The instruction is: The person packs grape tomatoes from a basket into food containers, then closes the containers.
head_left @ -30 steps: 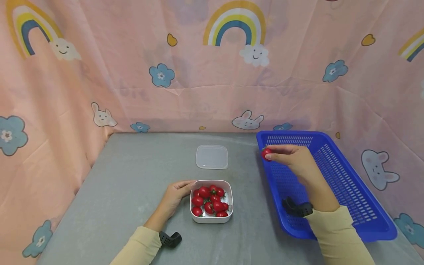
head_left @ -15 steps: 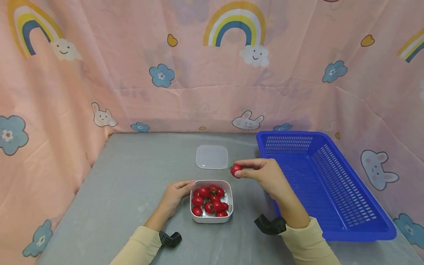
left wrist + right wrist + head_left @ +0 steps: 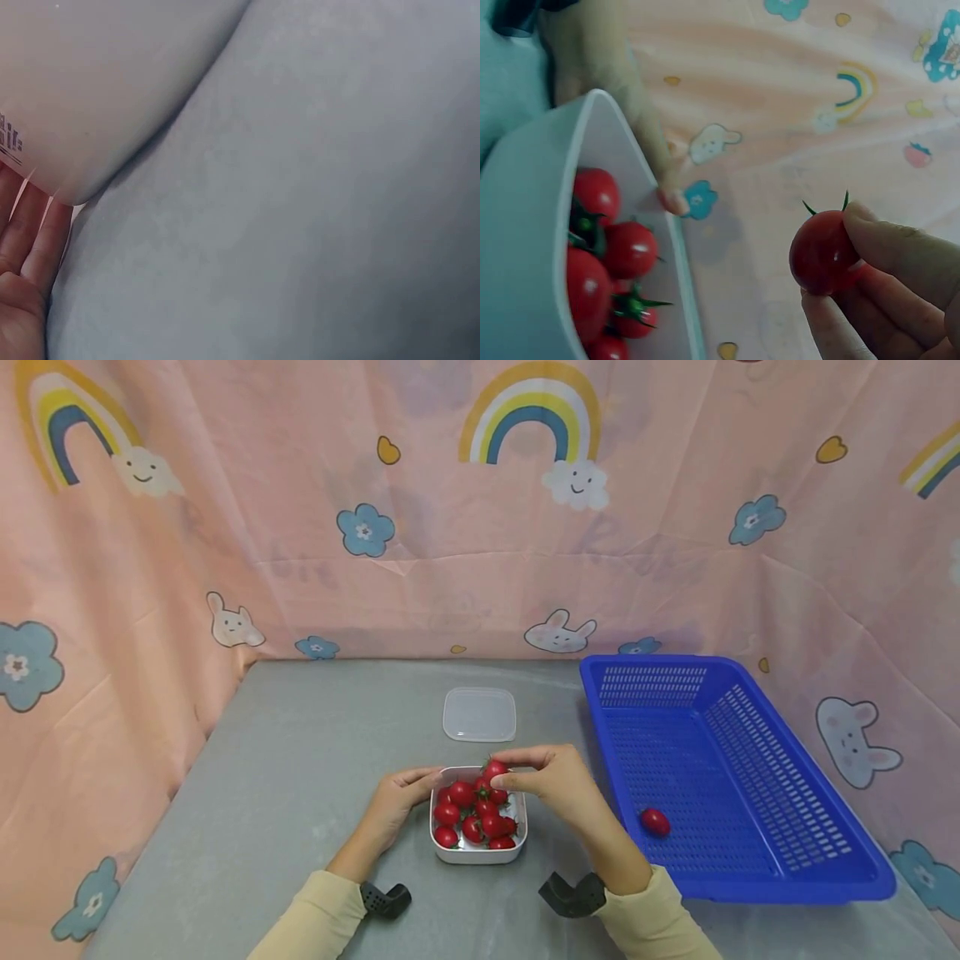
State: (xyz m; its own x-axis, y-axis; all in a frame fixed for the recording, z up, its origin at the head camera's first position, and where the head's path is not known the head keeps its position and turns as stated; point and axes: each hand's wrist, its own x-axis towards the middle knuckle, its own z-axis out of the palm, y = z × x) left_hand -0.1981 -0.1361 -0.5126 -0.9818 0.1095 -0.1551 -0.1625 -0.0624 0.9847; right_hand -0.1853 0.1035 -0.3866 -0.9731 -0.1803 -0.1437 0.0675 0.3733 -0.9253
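Observation:
A small white square box [image 3: 478,857] holds several red cherry tomatoes [image 3: 461,794] with green stems. My left hand [image 3: 397,802] rests against its left wall, fingers extended and tips at the rim. In the left wrist view, straight fingers [image 3: 34,232] lie along the outside of the box [image 3: 112,97]. Over the box's back right corner, my right hand [image 3: 558,781] pinches a cherry tomato [image 3: 495,769] between thumb and fingers. The right wrist view shows this tomato [image 3: 823,253] held beside the open box [image 3: 525,247], its green stem pointing up.
A blue perforated basket [image 3: 787,890] stands on the right, with one cherry tomato [image 3: 655,822] inside near its left wall. A translucent lid [image 3: 480,714] lies flat behind the box. A pink printed curtain [image 3: 450,585] hangs along the grey table [image 3: 322,718].
My right hand has carried the tomato left from above the basket, over the table, to the box's back right corner. The left hand and the box have stayed in place.

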